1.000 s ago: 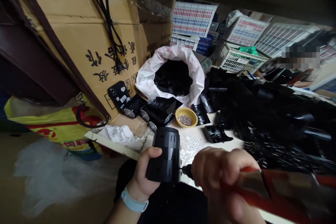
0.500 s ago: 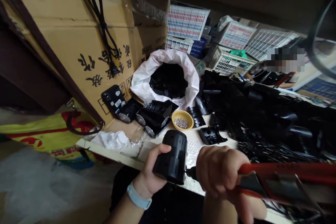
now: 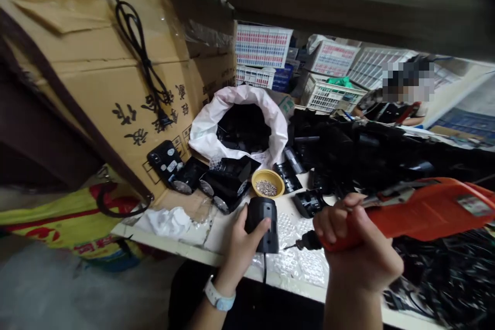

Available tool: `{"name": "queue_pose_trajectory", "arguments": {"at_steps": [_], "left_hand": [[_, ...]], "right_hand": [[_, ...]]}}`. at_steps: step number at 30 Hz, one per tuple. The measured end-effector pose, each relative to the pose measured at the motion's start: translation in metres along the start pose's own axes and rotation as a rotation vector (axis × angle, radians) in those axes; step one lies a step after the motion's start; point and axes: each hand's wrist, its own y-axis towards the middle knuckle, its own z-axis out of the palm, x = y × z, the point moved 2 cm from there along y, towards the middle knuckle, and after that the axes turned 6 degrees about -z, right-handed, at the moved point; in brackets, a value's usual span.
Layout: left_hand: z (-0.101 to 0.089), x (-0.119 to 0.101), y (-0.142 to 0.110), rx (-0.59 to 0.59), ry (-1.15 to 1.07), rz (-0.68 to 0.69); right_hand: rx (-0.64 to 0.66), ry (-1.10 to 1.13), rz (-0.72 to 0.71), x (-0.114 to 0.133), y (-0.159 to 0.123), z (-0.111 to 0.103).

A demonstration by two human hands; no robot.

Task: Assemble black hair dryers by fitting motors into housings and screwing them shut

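Note:
My left hand (image 3: 244,240) is closed around a black plastic cylindrical housing (image 3: 266,219), thumb across its front; a thin black cord hangs from its lower end. Wrapped in my right hand (image 3: 353,240) is a red electric screwdriver (image 3: 429,209), its body slanting up to the right. The slim bit (image 3: 291,246) points left toward the housing, with a small gap between them. Just beyond the housing sits a yellow bowl (image 3: 281,185) of small metal screws (image 3: 266,187). Half-shell black parts (image 3: 309,202) lie to the right of the bowl.
A white sack (image 3: 201,136) full of black parts stands behind the bowl. Bubble wrap (image 3: 305,265) covers part of the tabletop. Black parts and cables (image 3: 444,273) heap up at right. A cardboard box (image 3: 88,82) walls the left; a person (image 3: 406,98) sits across.
The screwdriver has pulled away from the housing to the right and its body has swung up. My left hand has turned the housing more upright, showing its holed side and cord.

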Motion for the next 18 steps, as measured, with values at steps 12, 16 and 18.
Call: {"name": "queue_pose_trajectory", "arguments": {"at_steps": [12, 16, 18], "left_hand": [[-0.085, 0.001, -0.040, -0.742, 0.600, 0.451], [-0.148, 0.000, -0.047, -0.941, 0.824, 0.390], [-0.169, -0.001, -0.046, -0.916, 0.925, 0.350]], "right_hand": [[0.201, 0.408, 0.163, -0.107, -0.016, 0.137], [0.205, 0.395, 0.200, -0.138, -0.022, 0.154], [0.207, 0.401, 0.218, -0.150, -0.027, 0.157]]}}
